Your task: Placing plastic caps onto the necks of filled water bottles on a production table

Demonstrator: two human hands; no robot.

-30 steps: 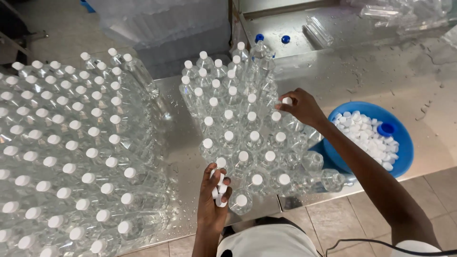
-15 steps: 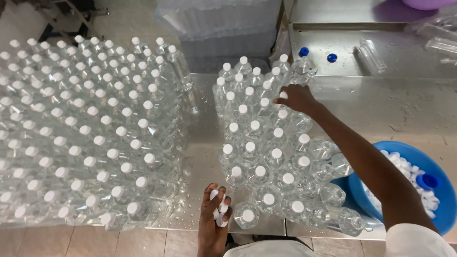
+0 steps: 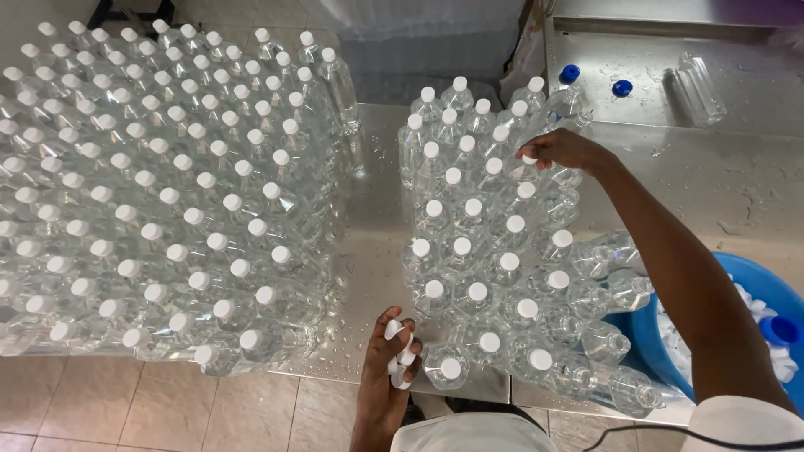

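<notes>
My left hand [image 3: 387, 362] is low at the table's front edge, closed around a few white bottle caps [image 3: 399, 350]. My right hand [image 3: 563, 149] reaches over the smaller cluster of clear water bottles [image 3: 494, 251] and presses a white cap onto a bottle near the cluster's far right side. Most bottles in this cluster wear white caps; a few at the right edge, such as one uncapped bottle [image 3: 605, 341], look bare. A much larger block of capped bottles [image 3: 159, 184] fills the left side of the wet steel table [image 3: 373, 243].
A blue bowl [image 3: 649, 335] with loose white caps and a blue cap sits at the lower right. Two blue-capped bottles [image 3: 570, 75] and a lying clear bottle [image 3: 698, 88] rest on the far steel counter. Tiled floor shows below.
The camera has shifted right and down, so the bottles appear farther left. My right hand has stayed on a bottle top at the cluster's far right; my left hand still holds caps.
</notes>
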